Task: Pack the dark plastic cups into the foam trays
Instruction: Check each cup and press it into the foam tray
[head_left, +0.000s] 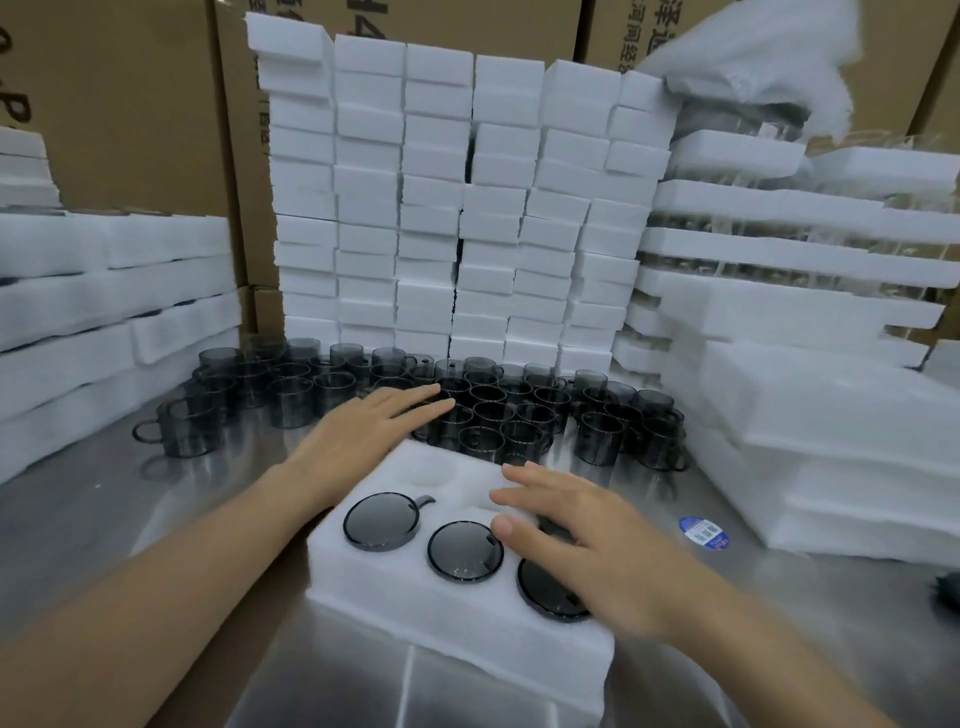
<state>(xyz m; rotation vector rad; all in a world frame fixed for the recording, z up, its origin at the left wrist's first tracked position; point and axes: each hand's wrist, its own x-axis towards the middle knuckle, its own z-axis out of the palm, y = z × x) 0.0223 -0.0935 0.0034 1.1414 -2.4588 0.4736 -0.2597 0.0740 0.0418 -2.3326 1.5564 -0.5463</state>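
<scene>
Both hands are spread flat, gripping nothing. The right hand (587, 545) hovers over the foam tray (415, 597), packed cups (465, 551) at its eight o'clock; loose cups (519, 415) sit one o'clock off the left hand (363, 436).

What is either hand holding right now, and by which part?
Nothing. The left hand is open over the loose cups; the right hand is spread open over the foam tray.

Three dark cups (465, 551) sit upside down in the foam tray (457, 618). Both flat hands, left (363, 431) and right (587, 540), hover over the tray; more cups (483, 410) stand behind it.
</scene>
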